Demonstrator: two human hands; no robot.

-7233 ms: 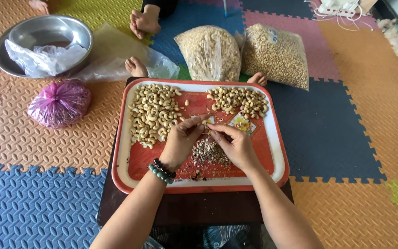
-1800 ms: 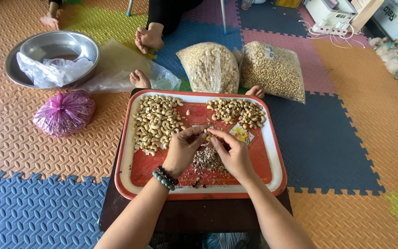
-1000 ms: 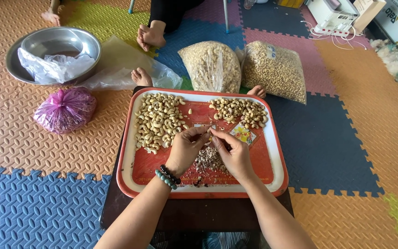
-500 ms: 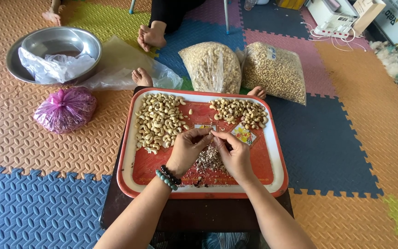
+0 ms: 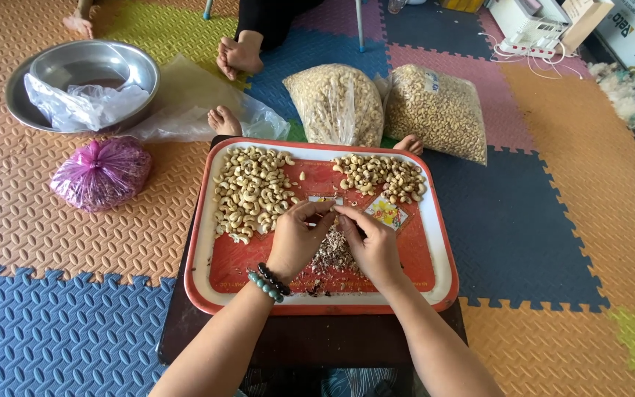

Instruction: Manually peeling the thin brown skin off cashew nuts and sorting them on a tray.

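While our left hand [image 5: 297,239] and right hand [image 5: 373,244] meet fingertip to fingertip over the middle of the red tray [image 5: 442,250], we pinch one small cashew nut [image 5: 334,209] between them; it is mostly hidden by the fingers, so we cannot tell how much skin it carries. Both hands are closed narrow around it, thumbs and forefingers pressed together, our left wrist wearing two bead bracelets [image 5: 266,278]. Directly below the fingertips lies a heap of brownish skin flakes [image 5: 332,254], which suggests to us that the peeling step is in hand.

Just beyond our left hand sits the larger pile of pale nuts [image 5: 250,191]; beyond our right hand, the smaller pile of speckled nuts [image 5: 380,176], apart from the first. We judge that the next move calls for a careful rub to shed the skin over the flakes without cracking the kernel, and then a choice of the correct pile.

Past the tray stand two clear bags of cashews [image 5: 387,103]. Off to the left on the foam mat [image 5: 553,206] are a tied pink bag [image 5: 101,173] and a metal basin [image 5: 82,73] holding crumpled plastic. Another person's bare foot [image 5: 238,55] rests farther back.
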